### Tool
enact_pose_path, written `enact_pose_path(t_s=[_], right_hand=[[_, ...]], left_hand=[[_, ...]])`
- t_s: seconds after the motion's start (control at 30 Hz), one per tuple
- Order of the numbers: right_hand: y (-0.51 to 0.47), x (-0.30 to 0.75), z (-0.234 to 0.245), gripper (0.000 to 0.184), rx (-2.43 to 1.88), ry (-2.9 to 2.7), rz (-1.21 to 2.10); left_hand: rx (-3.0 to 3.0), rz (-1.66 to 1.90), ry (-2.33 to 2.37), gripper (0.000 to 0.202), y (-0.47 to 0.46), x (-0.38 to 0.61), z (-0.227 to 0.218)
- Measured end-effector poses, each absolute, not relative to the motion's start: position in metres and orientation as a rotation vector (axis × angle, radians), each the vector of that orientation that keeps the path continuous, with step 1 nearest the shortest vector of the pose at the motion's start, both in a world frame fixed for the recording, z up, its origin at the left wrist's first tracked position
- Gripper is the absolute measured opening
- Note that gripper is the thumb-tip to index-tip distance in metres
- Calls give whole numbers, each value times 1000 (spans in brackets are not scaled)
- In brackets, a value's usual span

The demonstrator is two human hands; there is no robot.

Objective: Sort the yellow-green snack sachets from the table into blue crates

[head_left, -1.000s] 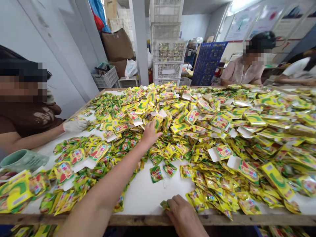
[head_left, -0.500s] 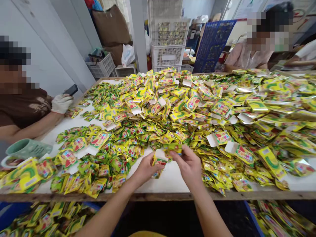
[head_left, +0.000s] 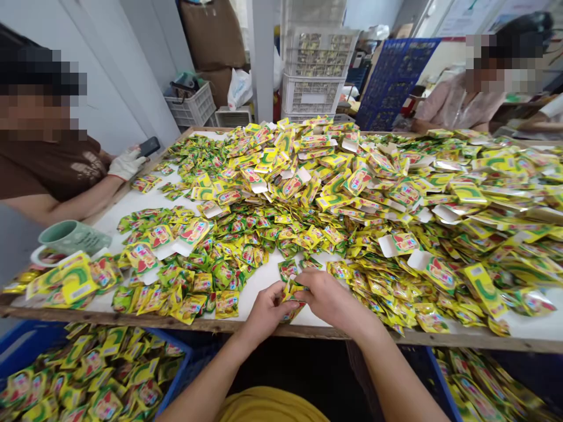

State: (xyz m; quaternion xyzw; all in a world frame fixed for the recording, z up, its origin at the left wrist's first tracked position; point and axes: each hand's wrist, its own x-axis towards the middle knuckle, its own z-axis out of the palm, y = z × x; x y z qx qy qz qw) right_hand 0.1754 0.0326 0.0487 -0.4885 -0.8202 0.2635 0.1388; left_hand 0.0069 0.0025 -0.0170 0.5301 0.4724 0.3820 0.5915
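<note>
White table heaped with yellow sachets, white crates stacked behind

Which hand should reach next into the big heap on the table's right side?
Probably the right hand: the heap starts just beside it, while the left hand would have to cross over. Both hands now pinch the yellow packet.

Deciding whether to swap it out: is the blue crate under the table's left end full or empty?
Fairly full: the blue crate holds a heap of yellow-green packets reaching about up to its rim.
</note>
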Motion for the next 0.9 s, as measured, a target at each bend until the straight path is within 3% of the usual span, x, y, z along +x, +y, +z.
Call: enact_pose_path(t_s=[0.07, 0.2, 0.3, 0.47, 0.67, 0.9], right_hand=[[33, 173, 46, 17, -1377, -2296, 781], [29, 166, 31, 9, -1291, -2180, 668], [21, 165, 22, 17, -1144, -2263, 654], [4, 172, 16, 18, -1215, -1770, 922], [-6, 144, 0, 19, -1275, -1132, 1597], [12, 136, -9, 25, -1200, -1097, 1380]], left_hand=[[1161, 890, 1016, 24, 1, 2, -18], [1106, 925, 940, 32, -2, -4, -21], [1135, 946, 999, 33, -3, -6, -21], [1044, 933, 923, 36, -8, -11, -14], [725, 841, 813, 34, -4, -18, -3], [694, 1072, 1032, 28, 9, -9, -12]])
